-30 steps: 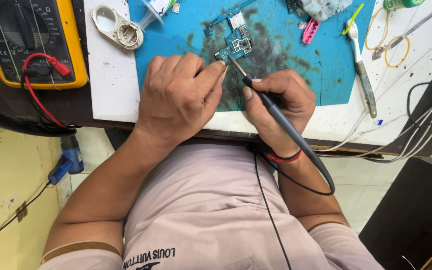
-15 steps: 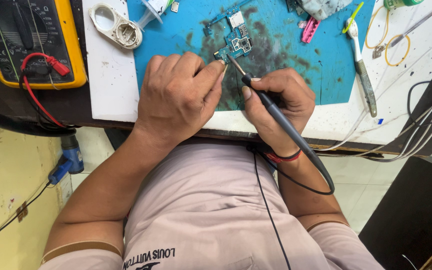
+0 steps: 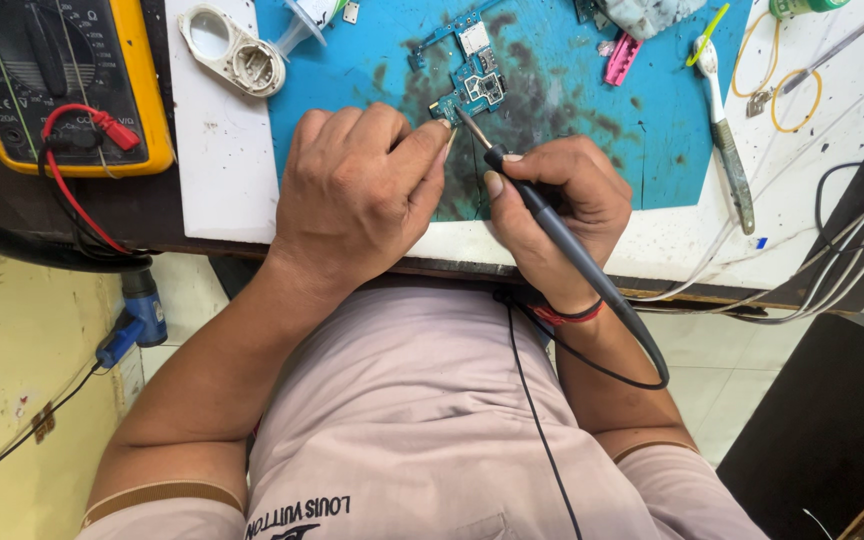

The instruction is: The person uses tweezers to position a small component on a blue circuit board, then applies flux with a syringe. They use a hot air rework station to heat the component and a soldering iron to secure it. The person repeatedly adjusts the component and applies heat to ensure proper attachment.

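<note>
Pale tiled floor (image 3: pixel 692 360) below a white worktop (image 3: pixel 812 170); yellowish wall (image 3: pixel 22 400) at left, dark cabinet (image 3: pixel 832 440) near right.

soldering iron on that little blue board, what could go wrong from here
1. The left hand has its fingertips right beside the soldering iron tip on the circuit board, so a slip could likely burn them.
2. The iron's cable loops across the lap under the right hand; a snag might jerk the tip across the board.
3. The board looks pinned only by fingers on the blue mat, so it could shift.
</note>
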